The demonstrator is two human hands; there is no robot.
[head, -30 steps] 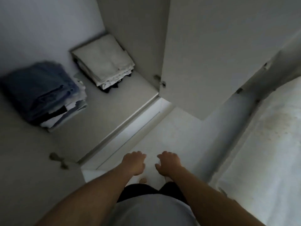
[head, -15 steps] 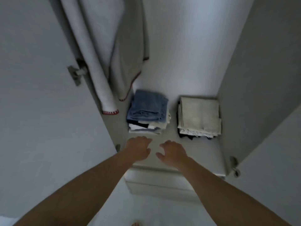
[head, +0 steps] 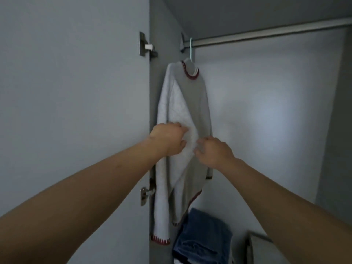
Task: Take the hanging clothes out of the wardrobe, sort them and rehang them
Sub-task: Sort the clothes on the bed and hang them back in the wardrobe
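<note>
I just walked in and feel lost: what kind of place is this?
Most likely the inside of a home wardrobe: a metal rail runs across the top, a grey sweater hangs from it on a hanger, and folded jeans sit stacked below.

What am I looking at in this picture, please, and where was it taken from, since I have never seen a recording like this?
No machine here: a person wears a camera on the head, so you see their own two bare arms reaching forward into an open wardrobe.

The left hand grips the fabric of a grey sweater with red trim. The right hand touches the same sweater with curled fingers; whether it pinches the cloth, I cannot tell.

The sweater hangs on a pale hanger hooked over the metal rail, at its left end beside the wardrobe's side wall.

Below lies a folded stack with blue denim on top. On the left, the open door shows its hinges.
</note>
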